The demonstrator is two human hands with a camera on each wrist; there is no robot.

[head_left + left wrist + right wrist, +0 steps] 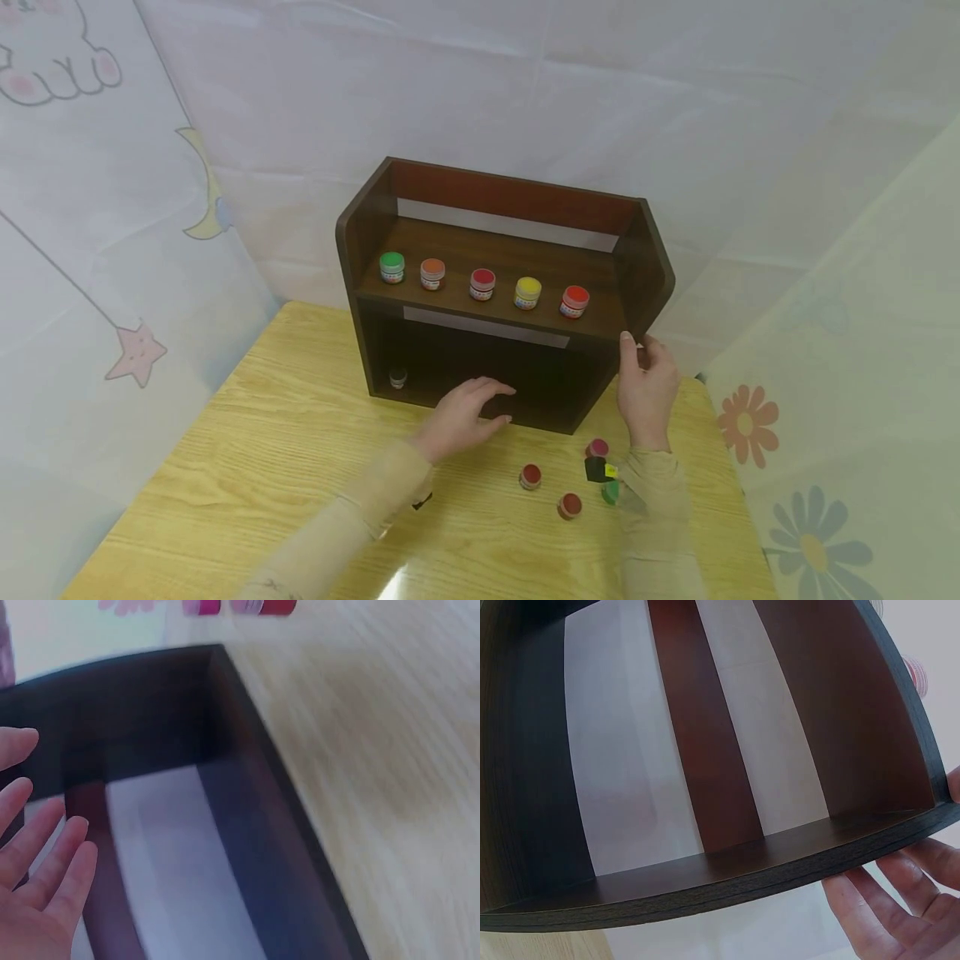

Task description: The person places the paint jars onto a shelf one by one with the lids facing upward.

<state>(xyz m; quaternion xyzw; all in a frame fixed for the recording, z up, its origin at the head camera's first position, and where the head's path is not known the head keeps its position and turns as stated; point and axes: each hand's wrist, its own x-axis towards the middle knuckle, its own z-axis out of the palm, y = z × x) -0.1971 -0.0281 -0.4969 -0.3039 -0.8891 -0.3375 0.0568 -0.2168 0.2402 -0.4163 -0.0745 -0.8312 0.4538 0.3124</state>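
A dark brown two-tier shelf [517, 185] stands on the table. On its upper tier sits a row of small paint jars: green [392, 267], orange [432, 274], crimson [482, 284], yellow [527, 292] and red [575, 302]. A dark-lidded jar [397, 378] stands at the left of the lower tier. My right hand [648, 390] holds the shelf's right side panel [780, 866], thumb at the front edge and fingers along the outside. In front of the lower tier, my left hand [463, 417] hovers with fingers apart, holding nothing.
On the wooden table [300, 467], between the forearms, lie two dark red jars [530, 477], a magenta jar [597, 449] and a green jar [611, 492] partly hidden by the right wrist. Printed cloth [750, 167] hangs behind and beside the table.
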